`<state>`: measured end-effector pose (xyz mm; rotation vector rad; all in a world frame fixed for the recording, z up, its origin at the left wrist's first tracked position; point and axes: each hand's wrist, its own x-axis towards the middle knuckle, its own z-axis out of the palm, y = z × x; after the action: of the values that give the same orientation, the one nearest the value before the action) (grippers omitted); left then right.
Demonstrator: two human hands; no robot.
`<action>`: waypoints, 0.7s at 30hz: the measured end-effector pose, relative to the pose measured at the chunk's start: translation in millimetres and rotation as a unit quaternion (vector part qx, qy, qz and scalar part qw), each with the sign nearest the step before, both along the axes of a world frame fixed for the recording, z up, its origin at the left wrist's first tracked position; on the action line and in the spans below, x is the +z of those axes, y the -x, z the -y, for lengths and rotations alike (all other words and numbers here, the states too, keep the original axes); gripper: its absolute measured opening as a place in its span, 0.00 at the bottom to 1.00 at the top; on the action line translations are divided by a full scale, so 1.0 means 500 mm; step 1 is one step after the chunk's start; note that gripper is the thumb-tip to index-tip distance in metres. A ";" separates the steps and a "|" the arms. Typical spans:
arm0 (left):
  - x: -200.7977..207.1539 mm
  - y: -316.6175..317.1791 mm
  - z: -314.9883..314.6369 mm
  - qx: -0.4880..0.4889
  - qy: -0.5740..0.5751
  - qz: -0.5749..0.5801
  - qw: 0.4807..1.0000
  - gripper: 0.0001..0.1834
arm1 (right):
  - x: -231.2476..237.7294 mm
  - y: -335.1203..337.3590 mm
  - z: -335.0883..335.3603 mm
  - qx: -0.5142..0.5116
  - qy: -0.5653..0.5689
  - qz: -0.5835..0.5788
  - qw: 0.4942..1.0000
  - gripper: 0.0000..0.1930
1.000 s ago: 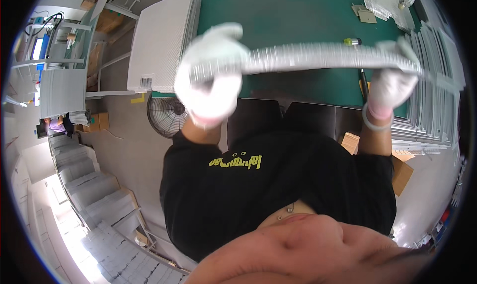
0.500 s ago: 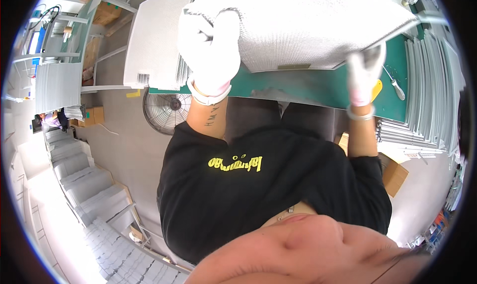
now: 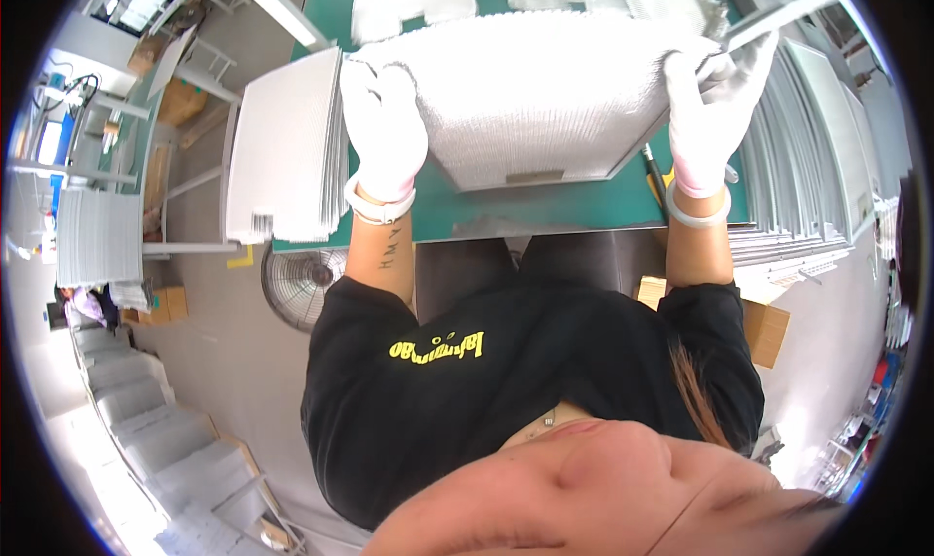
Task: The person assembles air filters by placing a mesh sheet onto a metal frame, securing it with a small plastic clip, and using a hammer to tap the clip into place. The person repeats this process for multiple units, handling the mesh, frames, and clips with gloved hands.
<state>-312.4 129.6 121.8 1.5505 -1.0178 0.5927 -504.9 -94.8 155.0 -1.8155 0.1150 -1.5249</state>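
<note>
gripping white ribbed panel (image 3: pixel 530 94) at both ends, left hand (image 3: pixel 381 128) and right hand (image 3: pixel 717 99) gloved, fingers curled shut round edges; panel now lying flat above green table (image 3: pixel 584 201), no longer edge-on; stacked panels (image 3: pixel 287 147) beyond left.

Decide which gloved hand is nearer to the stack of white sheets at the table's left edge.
Left. The left hand grips the white panel right beside the stack of white sheets; the right hand holds the panel's far side.
</note>
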 end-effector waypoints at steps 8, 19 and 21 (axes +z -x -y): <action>0.000 0.044 -0.001 -0.099 0.094 -0.132 0.982 0.06 | 0.070 0.102 0.052 0.045 0.117 -0.269 0.955 0.26; -0.016 0.041 -0.038 -0.192 0.071 -0.094 0.974 0.14 | 0.196 0.135 0.070 0.119 0.365 -0.331 0.862 0.16; -0.010 0.054 -0.041 -0.183 0.078 -0.084 0.976 0.13 | 0.210 0.122 0.075 0.170 0.353 -0.340 0.855 0.16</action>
<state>-339.3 150.0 116.6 1.2133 -1.0664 0.2707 -565.9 -132.5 260.0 -2.7166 -0.4705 -0.6311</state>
